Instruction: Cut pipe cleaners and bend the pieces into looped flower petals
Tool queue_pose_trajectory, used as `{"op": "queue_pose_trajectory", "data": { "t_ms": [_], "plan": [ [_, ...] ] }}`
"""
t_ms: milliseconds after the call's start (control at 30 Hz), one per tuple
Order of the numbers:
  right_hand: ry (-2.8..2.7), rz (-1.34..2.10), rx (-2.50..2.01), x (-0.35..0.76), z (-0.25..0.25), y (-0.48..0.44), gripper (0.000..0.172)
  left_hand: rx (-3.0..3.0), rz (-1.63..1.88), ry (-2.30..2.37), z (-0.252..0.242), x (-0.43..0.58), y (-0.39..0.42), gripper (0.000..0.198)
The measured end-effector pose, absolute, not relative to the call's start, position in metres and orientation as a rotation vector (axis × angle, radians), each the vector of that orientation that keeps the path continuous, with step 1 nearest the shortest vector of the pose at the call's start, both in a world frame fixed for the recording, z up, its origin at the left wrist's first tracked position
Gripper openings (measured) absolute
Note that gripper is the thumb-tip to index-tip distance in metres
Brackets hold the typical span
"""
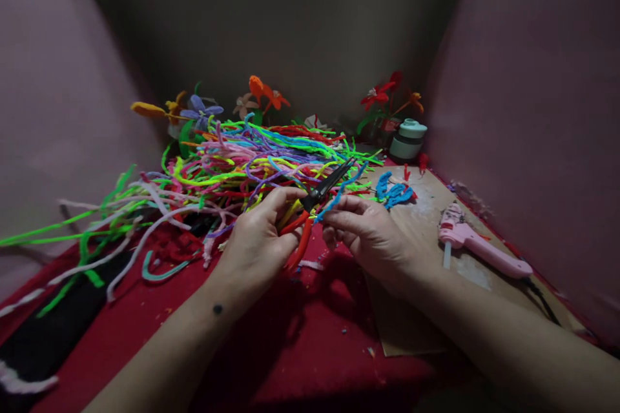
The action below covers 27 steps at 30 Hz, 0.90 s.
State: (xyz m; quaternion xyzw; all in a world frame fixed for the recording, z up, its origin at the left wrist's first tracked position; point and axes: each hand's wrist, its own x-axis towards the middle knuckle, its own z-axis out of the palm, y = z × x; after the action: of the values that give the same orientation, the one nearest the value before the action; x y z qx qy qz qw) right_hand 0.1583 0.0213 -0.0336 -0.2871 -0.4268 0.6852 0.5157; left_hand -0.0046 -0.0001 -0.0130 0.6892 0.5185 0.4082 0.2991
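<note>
My left hand is closed around the red handles of a pair of pliers, whose black jaws point up and to the right. My right hand pinches a blue pipe cleaner right next to the pliers' jaws. Both hands hover over a red cloth, just in front of a big tangled heap of coloured pipe cleaners.
A pink glue gun lies on a brown cardboard sheet at the right, with blue pipe-cleaner shapes beyond. Pipe-cleaner flowers and a pale round container stand at the back. Pink walls close in on both sides.
</note>
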Motion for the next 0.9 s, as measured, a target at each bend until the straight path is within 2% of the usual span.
{"op": "queue_pose_trajectory", "data": {
  "t_ms": [200, 333, 900],
  "plan": [
    [-1.052, 1.632, -0.686, 0.1583, -0.0329, 0.0191, 0.007, 1.710, 1.077, 1.318, -0.0067, -0.0024, -0.0016, 0.046],
    [-1.049, 1.644, -0.679, 0.1588, -0.0336, 0.0195, 0.011, 1.639, 1.076, 1.245, -0.0064, -0.0012, -0.0011, 0.045],
    [-1.059, 1.661, -0.694, 0.1617, -0.0359, 0.0225, 0.008, 1.750, 1.019, 1.278, -0.0064, -0.0043, -0.0014, 0.046]
  ]
}}
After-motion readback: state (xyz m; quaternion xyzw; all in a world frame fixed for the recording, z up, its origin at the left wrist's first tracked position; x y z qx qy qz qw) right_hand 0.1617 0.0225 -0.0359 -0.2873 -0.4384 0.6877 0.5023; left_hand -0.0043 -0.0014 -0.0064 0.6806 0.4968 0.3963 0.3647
